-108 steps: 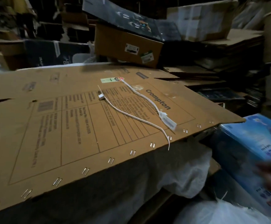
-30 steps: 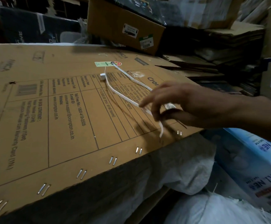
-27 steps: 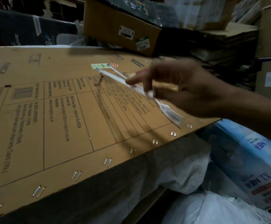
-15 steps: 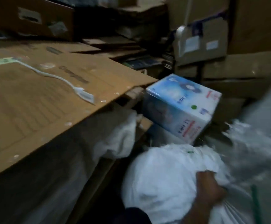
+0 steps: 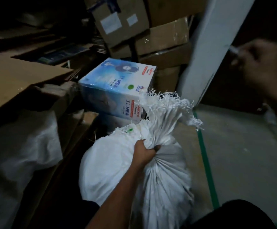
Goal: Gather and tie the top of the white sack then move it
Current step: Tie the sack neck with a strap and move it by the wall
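Nearest us, the left hand (image 5: 145, 151) is clamped round the gathered neck of the white sack (image 5: 114, 171), which stands on the floor. Above that grip the sack's frayed top (image 5: 165, 109) fans out loose, with no tie on it. Just right of the sack runs a green floor line (image 5: 207, 162). Directly behind the sack sits a blue fan box (image 5: 116, 86), and beyond that, stacked cardboard boxes (image 5: 164, 40). The right hand (image 5: 260, 63) is raised well above and right of the sack, far from the left; it is blurred, so we cannot tell its grip.
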Demonstrator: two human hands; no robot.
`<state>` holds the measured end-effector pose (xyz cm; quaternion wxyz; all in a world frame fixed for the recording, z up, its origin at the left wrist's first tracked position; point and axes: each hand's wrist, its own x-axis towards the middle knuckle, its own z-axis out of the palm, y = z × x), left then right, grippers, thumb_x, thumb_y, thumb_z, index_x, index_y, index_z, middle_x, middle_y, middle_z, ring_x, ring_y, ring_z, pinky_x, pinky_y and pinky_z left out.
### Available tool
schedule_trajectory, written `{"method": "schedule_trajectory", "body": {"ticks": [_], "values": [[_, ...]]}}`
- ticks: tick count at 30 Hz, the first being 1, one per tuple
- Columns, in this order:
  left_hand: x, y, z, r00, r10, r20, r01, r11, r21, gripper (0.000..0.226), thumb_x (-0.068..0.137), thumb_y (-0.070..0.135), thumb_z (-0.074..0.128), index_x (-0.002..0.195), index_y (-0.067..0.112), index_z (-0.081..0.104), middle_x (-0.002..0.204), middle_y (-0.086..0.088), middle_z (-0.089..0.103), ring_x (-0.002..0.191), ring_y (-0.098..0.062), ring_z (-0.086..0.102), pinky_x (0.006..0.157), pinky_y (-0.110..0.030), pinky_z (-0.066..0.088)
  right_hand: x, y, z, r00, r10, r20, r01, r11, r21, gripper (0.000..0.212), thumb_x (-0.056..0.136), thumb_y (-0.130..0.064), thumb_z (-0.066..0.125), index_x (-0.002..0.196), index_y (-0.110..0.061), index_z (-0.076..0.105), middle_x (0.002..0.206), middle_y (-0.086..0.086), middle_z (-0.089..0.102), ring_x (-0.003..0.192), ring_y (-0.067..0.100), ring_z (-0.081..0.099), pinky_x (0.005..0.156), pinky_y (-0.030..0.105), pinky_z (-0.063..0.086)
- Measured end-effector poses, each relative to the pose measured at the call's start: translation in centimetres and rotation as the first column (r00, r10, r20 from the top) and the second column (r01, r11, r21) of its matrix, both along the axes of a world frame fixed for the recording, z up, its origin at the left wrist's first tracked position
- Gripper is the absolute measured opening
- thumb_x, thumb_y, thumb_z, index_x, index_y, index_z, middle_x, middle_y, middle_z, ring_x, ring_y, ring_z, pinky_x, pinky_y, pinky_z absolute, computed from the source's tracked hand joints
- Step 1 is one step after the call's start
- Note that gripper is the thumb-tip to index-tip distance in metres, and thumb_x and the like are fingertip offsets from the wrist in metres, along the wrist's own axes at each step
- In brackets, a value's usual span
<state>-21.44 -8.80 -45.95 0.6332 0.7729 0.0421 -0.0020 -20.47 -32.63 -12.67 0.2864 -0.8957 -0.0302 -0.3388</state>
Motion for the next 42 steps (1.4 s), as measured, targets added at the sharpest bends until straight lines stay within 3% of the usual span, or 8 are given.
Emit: {"method": "schedule_trajectory", "body": {"ticks": [5, 17, 21, 24, 26, 31, 35, 42], "values": [[0.4, -0.2, 0.4, 1.000, -0.002, -0.021, 0.002, 1.000, 0.029, 0.040, 0.076, 0.022, 0.091, 0.111, 0.009, 0.077, 0.104, 0.002, 0.076, 0.100, -0.013, 0.072, 0.084, -0.022, 0.054, -2.1, -4.3, -13.9, 0.839, -0.218, -0.498, 0.251, 0.968, -0.001, 0.029, 0.094, -0.038, 0.058, 0.089, -0.012, 0.069, 0.085, 0.014, 0.071, 0.076, 0.030, 0.065, 0.069, 0.035, 0.047], [0.1, -0.7, 1.3, 0.999, -0.034, -0.036, 0.034, 0.999, 0.001, 0.043, 0.078, 0.023, 0.090, 0.116, 0.010, 0.074, 0.112, -0.002, 0.077, 0.107, -0.020, 0.073, 0.095, -0.033, 0.058, -4.6, -0.1, -22.4, 0.550, 0.049, -0.834, -0.057, 0.998, 0.021, 0.027, 0.100, -0.018, 0.055, 0.079, -0.017, 0.072, 0.068, -0.008, 0.076, 0.078, 0.008, 0.069, 0.081, 0.029, 0.052], [-0.3, -0.5, 2.1, 0.992, -0.129, -0.014, 0.129, 0.992, 0.010, 0.061, 0.079, 0.034, 0.086, 0.133, 0.022, 0.062, 0.128, 0.009, 0.068, 0.118, -0.011, 0.064, 0.104, -0.029, 0.049, -0.2, 5.5, -24.2, 0.593, 0.074, -0.802, -0.139, 0.990, -0.012, 0.018, 0.087, -0.027, 0.072, 0.098, -0.015, 0.079, 0.115, 0.010, 0.075, 0.103, 0.022, 0.067, 0.095, 0.035, 0.052], [-0.2, -0.3, 2.5, 0.994, -0.110, -0.020, 0.111, 0.993, 0.044, 0.062, 0.078, 0.037, 0.073, 0.136, 0.018, 0.060, 0.133, 0.003, 0.066, 0.122, -0.016, 0.062, 0.101, -0.026, 0.046, 2.1, 10.6, -23.8, 0.532, 0.012, -0.846, -0.415, 0.875, -0.248, 0.051, 0.107, -0.028, 0.045, 0.153, -0.009, 0.034, 0.165, 0.014, 0.025, 0.150, 0.026, 0.028, 0.119, 0.030, 0.017], [0.0, -0.1, 2.5, 0.996, -0.077, -0.039, 0.078, 0.996, 0.034, 0.063, 0.074, 0.036, 0.063, 0.134, 0.015, 0.058, 0.131, -0.002, 0.066, 0.122, -0.019, 0.062, 0.101, -0.031, 0.048, 3.3, 12.0, -23.5, 0.495, -0.062, -0.867, -0.543, 0.757, -0.363, 0.056, 0.110, -0.029, 0.034, 0.159, -0.008, 0.015, 0.169, 0.011, 0.006, 0.154, 0.023, 0.014, 0.120, 0.028, 0.005], [0.1, 0.1, 2.4, 0.999, -0.032, -0.022, 0.032, 0.999, 0.013, 0.057, 0.077, 0.029, 0.059, 0.132, 0.016, 0.048, 0.126, -0.003, 0.065, 0.117, -0.021, 0.063, 0.100, -0.036, 0.050, 3.6, 11.8, -23.7, 0.603, 0.007, -0.797, -0.397, 0.869, -0.293, 0.047, 0.101, -0.001, 0.055, 0.145, 0.010, 0.041, 0.153, 0.028, 0.042, 0.125, 0.023, 0.049, 0.078, -0.003, 0.040], [0.3, 0.2, 2.3, 0.998, 0.010, 0.068, -0.010, 1.000, 0.014, 0.073, 0.084, 0.011, 0.063, 0.150, 0.021, 0.036, 0.143, 0.001, 0.054, 0.130, -0.011, 0.052, 0.116, -0.029, 0.040, 4.0, 12.8, -22.0, 0.649, -0.050, -0.759, -0.509, 0.713, -0.482, 0.074, 0.099, -0.052, -0.003, 0.159, -0.012, 0.014, 0.170, 0.008, 0.006, 0.155, 0.020, 0.013, 0.119, 0.023, 0.005], [1.2, 0.8, 1.8, 0.995, -0.095, -0.020, 0.097, 0.957, 0.273, 0.054, 0.084, 0.014, 0.063, 0.138, 0.009, 0.055, 0.132, -0.013, 0.048, 0.125, -0.021, 0.045, 0.115, -0.038, 0.038, 3.5, 12.1, -21.4, 0.584, -0.044, -0.811, -0.561, 0.699, -0.442, 0.053, 0.111, -0.025, 0.032, 0.158, -0.012, 0.012, 0.170, 0.008, 0.004, 0.155, 0.017, 0.011, 0.115, 0.020, 0.001]]}}
